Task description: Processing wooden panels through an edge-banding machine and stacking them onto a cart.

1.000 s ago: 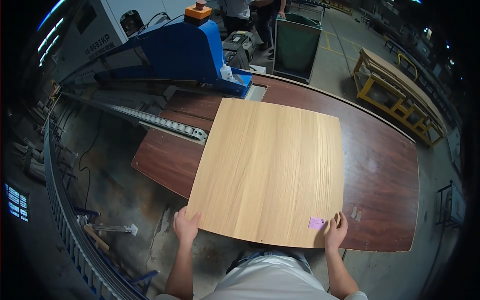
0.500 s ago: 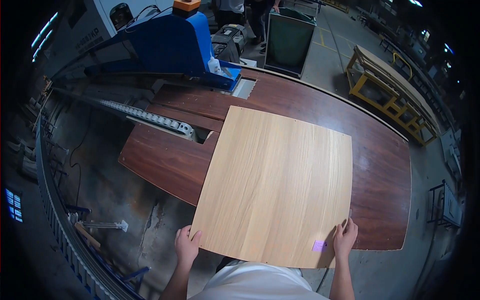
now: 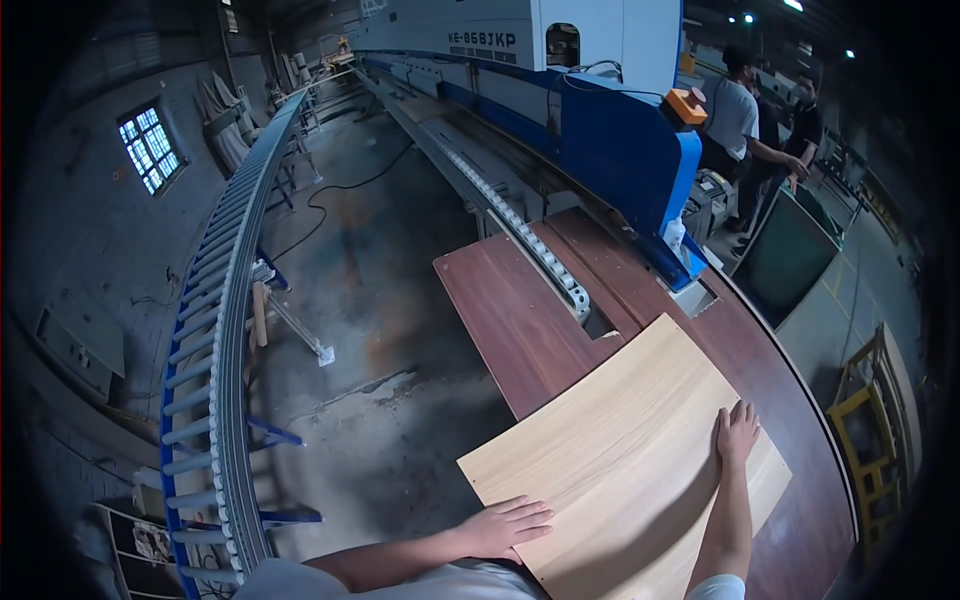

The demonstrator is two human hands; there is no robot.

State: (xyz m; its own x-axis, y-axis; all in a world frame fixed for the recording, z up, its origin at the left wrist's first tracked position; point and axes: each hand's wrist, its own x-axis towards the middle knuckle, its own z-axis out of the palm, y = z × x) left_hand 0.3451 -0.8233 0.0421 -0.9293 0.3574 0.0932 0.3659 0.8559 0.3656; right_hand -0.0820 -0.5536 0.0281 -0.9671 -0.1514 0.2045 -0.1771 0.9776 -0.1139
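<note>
A light wood-grain panel [image 3: 640,430] lies on a reddish-brown worktop [image 3: 515,310] and overhangs its near left edge. My left hand [image 3: 508,526] rests flat on the panel's near part with its fingers stretched out. Farther forward, my right hand [image 3: 738,435] lies palm down near the panel's right edge, fingers extended. Neither hand grips anything. Beyond the panel's far corner, a chain track with pale pads [image 3: 515,220] ends in a cutout of the worktop, beside the blue machine housing [image 3: 625,155].
A roller conveyor [image 3: 195,390] with blue legs runs along the left. An orange box with a button [image 3: 685,105] tops the housing; a white bottle [image 3: 673,235] stands below. Two people are behind a green bin [image 3: 790,250]. A yellow-framed rack [image 3: 870,450] stands at right.
My view has swung left, bringing the conveyor and the long machine into sight. Both hands have left the panel's near corners and now lie flat on its top.
</note>
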